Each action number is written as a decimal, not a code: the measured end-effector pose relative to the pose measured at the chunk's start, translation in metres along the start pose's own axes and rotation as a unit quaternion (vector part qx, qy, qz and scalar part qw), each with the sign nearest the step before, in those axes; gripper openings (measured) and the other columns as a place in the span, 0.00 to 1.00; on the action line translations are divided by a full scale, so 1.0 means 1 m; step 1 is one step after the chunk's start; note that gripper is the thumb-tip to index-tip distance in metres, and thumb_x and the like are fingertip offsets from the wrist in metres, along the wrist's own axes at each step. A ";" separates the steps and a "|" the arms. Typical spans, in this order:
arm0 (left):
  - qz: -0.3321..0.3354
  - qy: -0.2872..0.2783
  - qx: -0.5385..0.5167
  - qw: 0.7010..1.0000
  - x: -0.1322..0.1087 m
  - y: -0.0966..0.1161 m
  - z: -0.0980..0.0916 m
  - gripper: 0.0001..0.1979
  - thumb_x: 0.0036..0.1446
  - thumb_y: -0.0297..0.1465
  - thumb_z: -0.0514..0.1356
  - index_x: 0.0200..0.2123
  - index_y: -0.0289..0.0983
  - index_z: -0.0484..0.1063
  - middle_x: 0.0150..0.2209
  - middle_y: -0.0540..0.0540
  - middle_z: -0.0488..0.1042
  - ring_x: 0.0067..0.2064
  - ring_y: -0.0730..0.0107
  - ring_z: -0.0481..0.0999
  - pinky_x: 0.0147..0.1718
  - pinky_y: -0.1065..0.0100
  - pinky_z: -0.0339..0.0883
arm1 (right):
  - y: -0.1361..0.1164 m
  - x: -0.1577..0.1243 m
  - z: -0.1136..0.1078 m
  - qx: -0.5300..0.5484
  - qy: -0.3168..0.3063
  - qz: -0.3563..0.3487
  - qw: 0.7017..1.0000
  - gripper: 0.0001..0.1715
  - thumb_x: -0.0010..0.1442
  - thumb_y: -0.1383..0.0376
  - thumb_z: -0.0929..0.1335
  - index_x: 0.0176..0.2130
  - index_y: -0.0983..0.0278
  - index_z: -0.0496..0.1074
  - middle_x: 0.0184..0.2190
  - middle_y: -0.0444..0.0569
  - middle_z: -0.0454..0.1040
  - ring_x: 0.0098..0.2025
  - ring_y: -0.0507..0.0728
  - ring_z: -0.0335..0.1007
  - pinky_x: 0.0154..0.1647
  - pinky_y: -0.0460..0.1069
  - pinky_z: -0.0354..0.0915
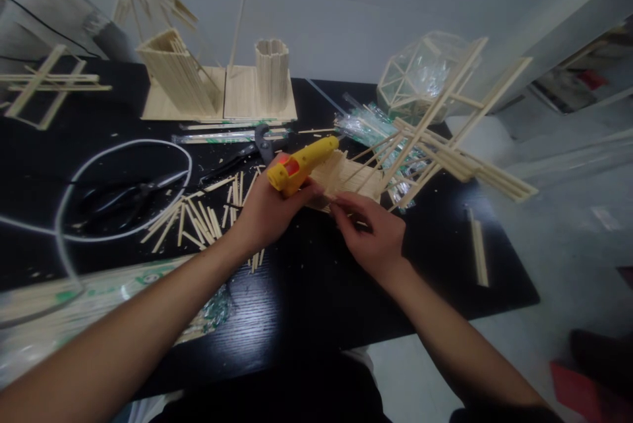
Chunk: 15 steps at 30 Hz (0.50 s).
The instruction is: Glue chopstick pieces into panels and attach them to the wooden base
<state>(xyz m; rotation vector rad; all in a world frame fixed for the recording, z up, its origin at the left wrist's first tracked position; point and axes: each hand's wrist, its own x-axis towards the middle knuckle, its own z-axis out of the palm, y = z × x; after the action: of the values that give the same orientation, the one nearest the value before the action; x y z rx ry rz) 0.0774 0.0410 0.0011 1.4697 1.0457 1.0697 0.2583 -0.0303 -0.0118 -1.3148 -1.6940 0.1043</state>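
Note:
A yellow glue gun [311,154] is held in my left hand [271,207], its nozzle pointing right and away from me. My right hand [373,228] is pinched at the near edge of a small wooden stick base [363,178], close to my left fingertips; whatever lies between its fingers is too small to tell. From the base, thin sticks slant up to a larger windmill-like frame of sticks [445,136] on the right. The glue gun and my fingers partly hide the base.
Short loose sticks [198,219] and a white cable [62,212] lie left. Behind stand a slanted stick tower [180,77], a round stick tower [273,77] and a faceted ball [420,74]. Packaged sticks [119,291] lie near left; two sticks [478,248] lie right.

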 end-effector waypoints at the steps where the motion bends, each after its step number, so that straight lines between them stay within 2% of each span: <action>1: -0.001 -0.008 -0.012 1.000 0.000 0.001 0.000 0.14 0.53 0.33 0.72 0.37 0.39 0.69 0.33 0.51 0.80 0.36 0.65 0.81 0.38 0.64 0.77 | 0.000 -0.001 0.000 0.005 0.001 0.025 1.000 0.10 0.65 0.69 0.72 0.46 0.59 0.80 0.38 0.45 0.85 0.30 0.52 0.83 0.32 0.45 0.79; 5: -0.011 -0.044 -0.067 0.997 -0.001 0.002 -0.001 0.19 0.50 0.32 0.74 0.40 0.39 0.68 0.36 0.49 0.83 0.38 0.64 0.83 0.41 0.64 0.78 | -0.001 -0.002 0.001 0.014 -0.014 0.074 0.997 0.04 0.65 0.67 0.72 0.41 0.60 0.80 0.34 0.45 0.84 0.28 0.52 0.82 0.30 0.44 0.78; 11: -0.002 -0.053 -0.088 0.995 -0.001 -0.002 0.000 0.21 0.49 0.28 0.74 0.40 0.39 0.66 0.36 0.51 0.83 0.38 0.67 0.84 0.41 0.68 0.78 | 0.000 -0.002 0.001 0.010 -0.024 0.072 0.997 0.04 0.66 0.67 0.72 0.41 0.60 0.80 0.34 0.45 0.85 0.28 0.53 0.82 0.32 0.46 0.78; 15: -0.003 -0.047 -0.068 0.997 -0.001 -0.001 0.001 0.19 0.48 0.27 0.74 0.38 0.39 0.66 0.34 0.51 0.83 0.37 0.65 0.84 0.41 0.66 0.79 | 0.000 -0.002 0.001 0.015 -0.024 0.076 0.997 0.05 0.66 0.67 0.71 0.41 0.61 0.81 0.35 0.45 0.85 0.29 0.53 0.83 0.32 0.46 0.78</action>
<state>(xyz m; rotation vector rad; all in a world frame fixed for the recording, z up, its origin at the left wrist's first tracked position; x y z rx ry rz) 0.0785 0.0401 0.0004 1.3911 0.8938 1.0375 0.2574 -0.0312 -0.0133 -1.4276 -1.6245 0.2524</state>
